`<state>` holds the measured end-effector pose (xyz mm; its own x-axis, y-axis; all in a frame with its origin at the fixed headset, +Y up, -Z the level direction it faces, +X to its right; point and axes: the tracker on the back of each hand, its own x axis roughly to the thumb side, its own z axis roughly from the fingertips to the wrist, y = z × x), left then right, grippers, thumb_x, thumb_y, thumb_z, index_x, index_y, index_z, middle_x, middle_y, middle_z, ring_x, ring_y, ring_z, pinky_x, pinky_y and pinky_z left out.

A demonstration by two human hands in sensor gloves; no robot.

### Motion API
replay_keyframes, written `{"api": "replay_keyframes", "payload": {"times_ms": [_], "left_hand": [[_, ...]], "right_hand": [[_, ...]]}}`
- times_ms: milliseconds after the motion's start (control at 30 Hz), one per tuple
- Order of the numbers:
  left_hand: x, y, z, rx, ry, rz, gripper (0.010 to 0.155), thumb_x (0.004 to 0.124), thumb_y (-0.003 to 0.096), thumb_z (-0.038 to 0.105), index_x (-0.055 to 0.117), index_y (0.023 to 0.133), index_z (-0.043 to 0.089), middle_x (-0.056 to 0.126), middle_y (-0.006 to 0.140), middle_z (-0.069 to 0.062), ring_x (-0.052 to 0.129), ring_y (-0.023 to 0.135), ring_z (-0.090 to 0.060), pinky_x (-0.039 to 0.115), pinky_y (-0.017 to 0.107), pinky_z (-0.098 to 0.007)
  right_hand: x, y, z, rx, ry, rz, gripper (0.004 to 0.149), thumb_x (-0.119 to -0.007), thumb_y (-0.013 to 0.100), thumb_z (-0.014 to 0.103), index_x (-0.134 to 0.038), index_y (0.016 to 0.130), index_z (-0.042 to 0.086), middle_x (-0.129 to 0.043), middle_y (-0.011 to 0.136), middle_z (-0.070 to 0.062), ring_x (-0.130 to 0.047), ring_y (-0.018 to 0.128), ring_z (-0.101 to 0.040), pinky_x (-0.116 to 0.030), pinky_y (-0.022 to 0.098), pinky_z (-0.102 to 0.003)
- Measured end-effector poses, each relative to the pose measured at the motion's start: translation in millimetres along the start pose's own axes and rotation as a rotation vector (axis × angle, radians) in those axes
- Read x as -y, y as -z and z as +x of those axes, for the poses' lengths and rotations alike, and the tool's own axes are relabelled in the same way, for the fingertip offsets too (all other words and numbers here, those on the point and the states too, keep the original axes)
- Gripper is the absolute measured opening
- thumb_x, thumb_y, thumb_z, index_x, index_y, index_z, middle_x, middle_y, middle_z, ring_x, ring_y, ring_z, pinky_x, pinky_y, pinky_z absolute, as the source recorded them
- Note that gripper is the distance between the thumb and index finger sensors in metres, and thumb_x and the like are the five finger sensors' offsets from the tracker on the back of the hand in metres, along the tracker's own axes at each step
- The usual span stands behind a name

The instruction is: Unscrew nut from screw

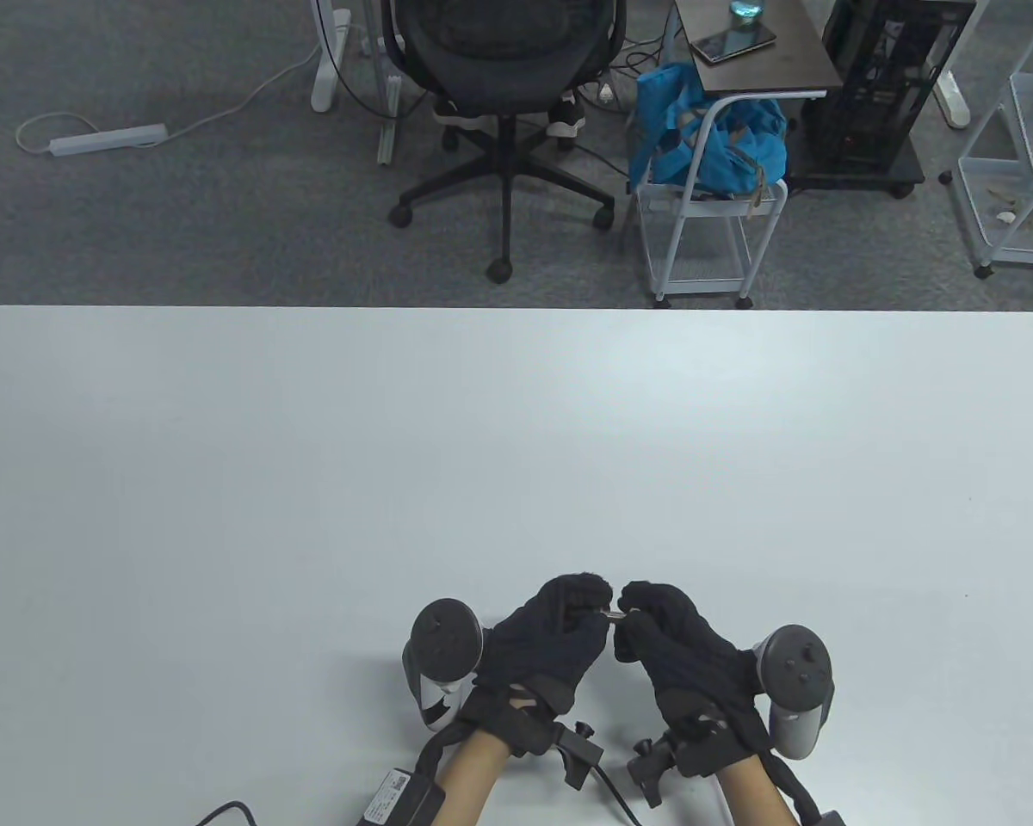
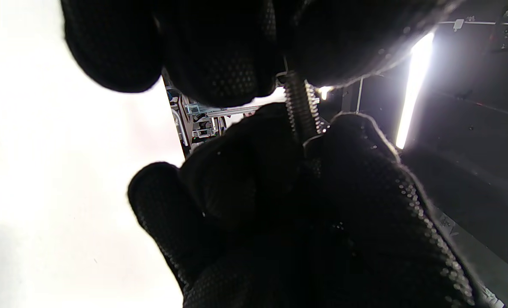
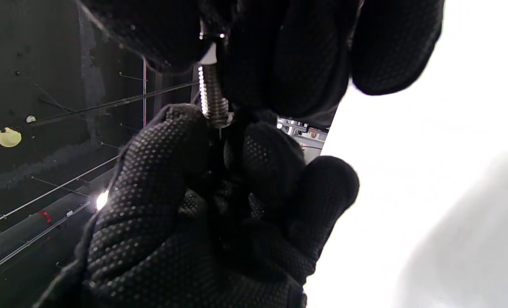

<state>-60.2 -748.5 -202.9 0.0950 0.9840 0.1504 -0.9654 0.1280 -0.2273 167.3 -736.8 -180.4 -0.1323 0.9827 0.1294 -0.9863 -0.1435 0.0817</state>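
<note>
Above the counter (image 1: pixel 310 482), left hand (image 1: pixel 544 641) and right hand (image 1: pixel 673 645) each pinch one end of the screw (image 1: pixel 613 613), the nut apparently hidden under fingertips.

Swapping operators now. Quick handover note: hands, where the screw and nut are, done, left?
Left hand: fingertips grip one end of the screw.
Right hand: fingertips grip the other end.
Screw: held level between both hands, above the table near its front edge; bare thread shows between the fingertips in both wrist views.
Nut: hidden under the gloves; cannot tell which hand has it.
Done: screw picked up, both hands set.
Left: no loose nut in sight, so probably keep turning until it comes off.
</note>
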Motion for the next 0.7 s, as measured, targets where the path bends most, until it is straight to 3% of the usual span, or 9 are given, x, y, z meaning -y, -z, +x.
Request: {"api": "replay_keyframes", "payload": {"times_ms": [333,433,533,633,700], "left_hand": [[-2,-1,-2,-0.018,-0.019,0.017,0.049,0.086,0.0478,0.040,0.079,0.093,0.021,0.091,0.081,-0.013,0.098,0.050,-0.023,0.084,0.049,-0.054],[-1,0,-1,-0.001,-0.014,0.011,0.049,0.086,0.0480,0.038,0.078,0.094,0.022,0.090,0.083,-0.013,0.098,0.052,-0.023,0.083,0.051,-0.055],[0,0,1,0.012,-0.003,0.000,0.048,0.086,0.0477,0.036,0.078,0.094,0.024,0.087,0.086,-0.013,0.097,0.055,-0.025,0.082,0.053,-0.056],[1,0,1,0.018,0.003,-0.014,0.048,0.087,0.0474,0.035,0.078,0.093,0.024,0.087,0.087,-0.014,0.097,0.056,-0.025,0.082,0.053,-0.056],[1,0,1,0.019,0.011,-0.013,0.048,0.087,0.0474,0.035,0.078,0.093,0.024,0.087,0.087,-0.014,0.097,0.056,-0.025,0.082,0.053,-0.056]], "right_hand": [[0,0,-1,0.003,0.011,0.026,0.053,-0.078,0.054,0.035,-0.068,0.103,0.018,-0.079,0.090,-0.016,-0.085,0.073,-0.039,-0.072,0.058,-0.063],[-1,-1,-8,-0.058,0.028,0.060,0.071,-0.070,0.056,0.051,-0.057,0.109,0.007,-0.074,0.095,-0.022,-0.081,0.077,-0.045,-0.069,0.057,-0.066],[1,-2,-15,-0.146,0.033,0.005,0.075,-0.062,0.056,0.059,-0.072,0.098,-0.003,-0.089,0.079,-0.024,-0.091,0.060,-0.047,-0.074,0.048,-0.066],[2,-2,-14,-0.151,0.008,0.017,0.067,-0.063,0.056,0.057,-0.083,0.085,0.000,-0.098,0.060,-0.016,-0.098,0.044,-0.037,-0.080,0.042,-0.061],[1,-2,-12,-0.142,0.012,0.011,0.059,-0.066,0.057,0.052,-0.082,0.085,0.002,-0.097,0.058,-0.012,-0.097,0.043,-0.034,-0.082,0.042,-0.059]]}}
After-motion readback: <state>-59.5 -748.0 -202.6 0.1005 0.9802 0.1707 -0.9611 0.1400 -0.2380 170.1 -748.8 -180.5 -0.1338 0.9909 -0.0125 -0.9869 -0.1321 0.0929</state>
